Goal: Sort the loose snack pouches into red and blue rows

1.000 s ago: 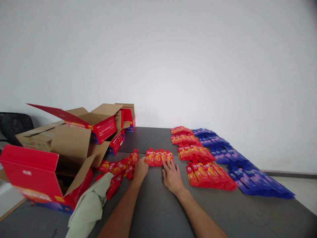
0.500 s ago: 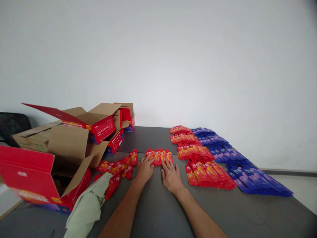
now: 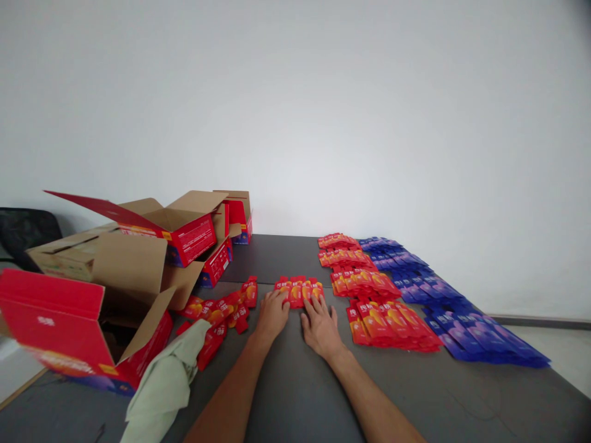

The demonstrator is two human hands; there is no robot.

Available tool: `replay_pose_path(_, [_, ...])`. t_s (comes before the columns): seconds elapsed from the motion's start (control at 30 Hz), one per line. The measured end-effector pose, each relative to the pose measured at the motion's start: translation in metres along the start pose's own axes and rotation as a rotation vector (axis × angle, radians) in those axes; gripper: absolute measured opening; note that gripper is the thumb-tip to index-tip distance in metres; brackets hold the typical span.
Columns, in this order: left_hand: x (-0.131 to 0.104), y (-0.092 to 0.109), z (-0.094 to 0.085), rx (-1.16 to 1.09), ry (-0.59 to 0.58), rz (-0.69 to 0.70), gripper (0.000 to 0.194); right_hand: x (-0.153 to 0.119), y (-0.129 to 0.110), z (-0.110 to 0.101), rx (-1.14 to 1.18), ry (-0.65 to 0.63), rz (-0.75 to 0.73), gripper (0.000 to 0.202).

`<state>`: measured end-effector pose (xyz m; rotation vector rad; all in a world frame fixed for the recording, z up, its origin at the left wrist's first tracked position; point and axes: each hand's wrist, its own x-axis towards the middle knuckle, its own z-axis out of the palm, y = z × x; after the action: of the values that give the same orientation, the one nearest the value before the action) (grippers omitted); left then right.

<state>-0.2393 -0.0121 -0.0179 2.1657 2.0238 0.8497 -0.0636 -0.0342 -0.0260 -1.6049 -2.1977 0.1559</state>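
A short row of red-and-orange packets [image 3: 297, 293] lies side by side on the dark table, straight in front of me. My left hand [image 3: 273, 314] rests at the row's lower left end, its fingers stretched out over the edge of the packets and holding nothing. On the lower right part lie the fingertips of my right hand [image 3: 319, 325], spread apart with the thumb out to the side. Left of my hands is a loose, jumbled heap of the same red packets [image 3: 217, 312], partly covered by a pale green cloth [image 3: 167, 375].
Red cartons with raised flaps [image 3: 55, 326] [image 3: 191, 239] crowd the left side, with a brown carton [image 3: 64, 258] among them. To the right, fanned red packets [image 3: 392, 323] form several rows beside blue packets [image 3: 484, 335]. A white wall [image 3: 323, 123] stands behind the table.
My left hand has shifted slightly right along the row's edge, its fingers lying a little closer together. The right hand stays nearly in place. The whole view has moved slightly.
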Motion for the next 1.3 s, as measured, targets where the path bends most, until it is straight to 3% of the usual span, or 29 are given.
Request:
replay_pose_path(0.1, [0.002,-0.006,-0.009,0.074,0.075,-0.047,0.037,-0.001,-0.003,-0.004,0.005,0.025,-0.003,0.047])
replay_pose_path(0.2, [-0.001,-0.012,-0.014,0.235,0.140,-0.188,0.040,-0.003,-0.007,-0.006,0.016,0.048,-0.027,0.045])
replay_pose_path(0.37, [-0.010,-0.016,-0.011,0.373,0.107,-0.365,0.043,-0.006,-0.011,-0.011,0.035,0.077,-0.062,0.041])
replay_pose_path(0.57, [-0.011,-0.014,-0.019,0.394,0.127,-0.356,0.039,-0.009,-0.014,-0.015,0.050,0.084,-0.057,0.036])
replay_pose_path(0.83, [-0.010,-0.014,-0.035,0.341,0.058,-0.299,0.026,-0.010,-0.018,-0.024,0.044,0.081,-0.046,0.036])
replay_pose_path(1.13, [-0.005,-0.034,-0.051,-0.145,0.143,-0.431,0.022,-0.009,-0.018,-0.021,0.148,0.169,-0.079,0.035])
replay_pose_path(1.3, [-0.007,-0.019,-0.043,-0.669,0.172,-0.497,0.022,-0.007,-0.019,-0.021,0.326,0.238,-0.109,0.037])
